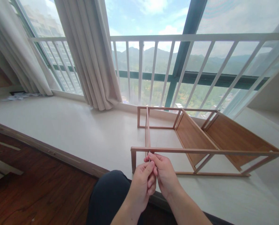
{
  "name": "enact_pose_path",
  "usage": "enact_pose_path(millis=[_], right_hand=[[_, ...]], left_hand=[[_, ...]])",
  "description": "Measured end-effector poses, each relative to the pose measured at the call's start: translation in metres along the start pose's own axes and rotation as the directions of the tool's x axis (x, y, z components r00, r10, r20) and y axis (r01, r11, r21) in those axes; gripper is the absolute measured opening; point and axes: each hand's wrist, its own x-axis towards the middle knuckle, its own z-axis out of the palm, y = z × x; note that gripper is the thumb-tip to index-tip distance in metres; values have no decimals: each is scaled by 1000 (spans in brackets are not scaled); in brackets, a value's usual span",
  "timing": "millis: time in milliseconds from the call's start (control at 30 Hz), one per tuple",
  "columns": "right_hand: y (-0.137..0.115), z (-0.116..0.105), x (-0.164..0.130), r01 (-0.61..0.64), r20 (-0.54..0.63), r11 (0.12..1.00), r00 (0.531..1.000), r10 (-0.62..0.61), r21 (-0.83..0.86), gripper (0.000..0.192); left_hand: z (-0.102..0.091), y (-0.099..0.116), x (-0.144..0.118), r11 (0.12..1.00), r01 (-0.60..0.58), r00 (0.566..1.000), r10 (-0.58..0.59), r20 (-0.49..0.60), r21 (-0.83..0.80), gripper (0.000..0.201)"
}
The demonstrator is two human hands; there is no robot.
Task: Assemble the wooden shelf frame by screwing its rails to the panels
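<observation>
A wooden shelf frame (191, 151) lies on its side on the pale window ledge, with two brown panels between its side rails. Close to the frame's near left corner, my right hand (164, 172) pinches a thin metal rod (149, 160) that points up at the front rail. Just below it, my left hand (141, 184) is closed with its thumb and fingertips on the rod's lower part. The two hands touch each other. My fingers hide most of the rod, so its full shape cannot be made out.
The wide ledge (83, 131) drops at its front edge to a dark wood floor (43, 187). Behind it stand a white railing (153, 38) and windows. A beige curtain (92, 56) hangs left of the shelf frame. Small white papers (19, 96) lie far left. My knee (110, 193) is against the ledge.
</observation>
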Motion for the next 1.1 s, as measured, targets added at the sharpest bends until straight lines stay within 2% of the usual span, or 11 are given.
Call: enact_pose_path(millis=[167, 267, 367, 467, 533, 600, 700, 733, 800, 967, 1100], right_hand=[[3, -3, 4, -14, 30, 1000, 999, 15, -6, 42], [1, -6, 5, -3, 47, 1000, 999, 4, -12, 41], [-1, -6, 3, -9, 71, 1000, 997, 9, 6, 41], [-1, -5, 2, -13, 64, 1000, 998, 11, 22, 39], [0, -5, 2, -7, 54, 1000, 999, 6, 24, 39], [0, -5, 3, -29, 64, 999, 998, 27, 17, 40], [-1, -5, 2, -97, 70, 995, 993, 95, 17, 44], [-2, -5, 2, -117, 69, 993, 991, 116, 21, 46], [-4, -4, 0, -143, 65, 989, 988, 141, 34, 48], [-6, -3, -1, -174, 94, 981, 982, 166, 81, 49], [-9, -3, -1, -170, 62, 983, 984, 166, 72, 50]], left_hand=[[-5, 3, 2, 899, -108, 988, 145, -55, 425, 49], [-7, 7, 1, 715, -178, 958, 282, -47, 676, 46], [-3, 13, -4, 497, -215, 868, 492, -69, 841, 40], [1, 17, -8, 481, -216, 811, 573, -118, 850, 33], [1, 16, -8, 515, -237, 812, 571, -123, 824, 31], [-1, 10, -6, 595, -229, 873, 475, -107, 770, 38], [-3, -5, -3, 863, -88, 987, 142, -73, 497, 55], [-3, -9, -2, 938, -20, 998, 38, -46, 345, 58], [-3, -14, -3, 995, 95, 994, -96, 41, 32, 57], [-5, -12, -7, 870, 266, 933, -122, 339, -416, 36], [-3, -10, -11, 690, 374, 887, -72, 456, -620, 25]])
